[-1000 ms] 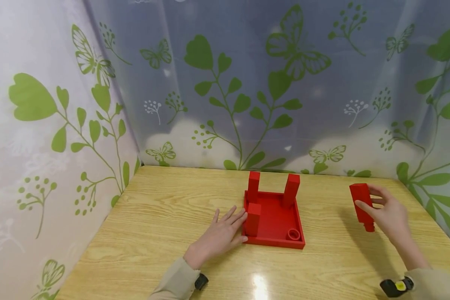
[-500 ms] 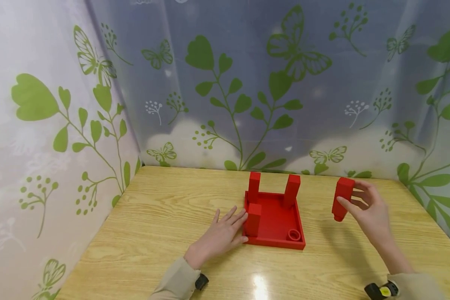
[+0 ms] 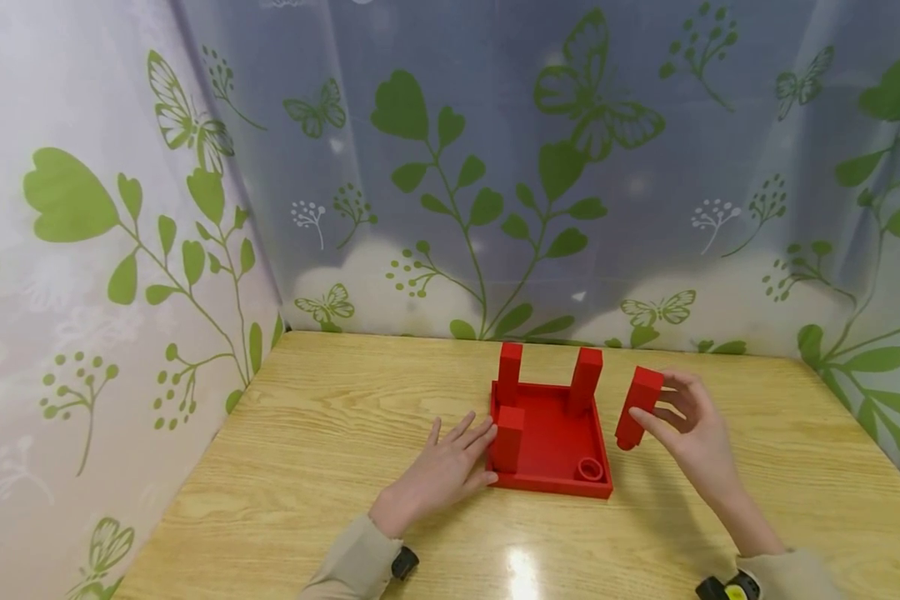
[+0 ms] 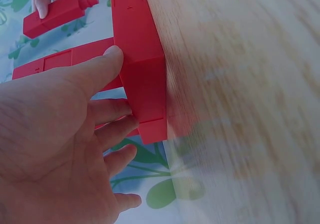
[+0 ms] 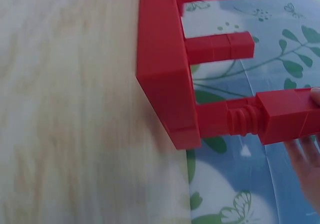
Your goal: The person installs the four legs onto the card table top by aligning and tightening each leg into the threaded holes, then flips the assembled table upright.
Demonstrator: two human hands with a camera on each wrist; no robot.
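Note:
A shallow red square tray (image 3: 551, 433) with a raised rim sits on the table, red legs standing in three of its corners: back left (image 3: 509, 373), back right (image 3: 586, 379) and front left (image 3: 507, 437). Its front right corner bears a round red socket ring (image 3: 589, 470). My left hand (image 3: 442, 471) rests against the tray's left side, fingers fairly straight, thumb at the front left corner. With my right hand (image 3: 693, 429) I pinch a loose red table leg (image 3: 640, 404) just right of the tray, above the table. Its threaded end (image 5: 244, 120) points downward, tilted, apart from the ring.
A wooden table (image 3: 330, 400) lies under everything, bounded behind by a curtain (image 3: 450, 208) printed with green leaves and butterflies. Another patterned curtain (image 3: 120, 333) hangs along the left. Each wrist wears a dark strap device.
My right hand has carried the red table leg leftward, from far right to close beside the tray, and its threaded end has swung to point down and left. The left hand and tray stay put.

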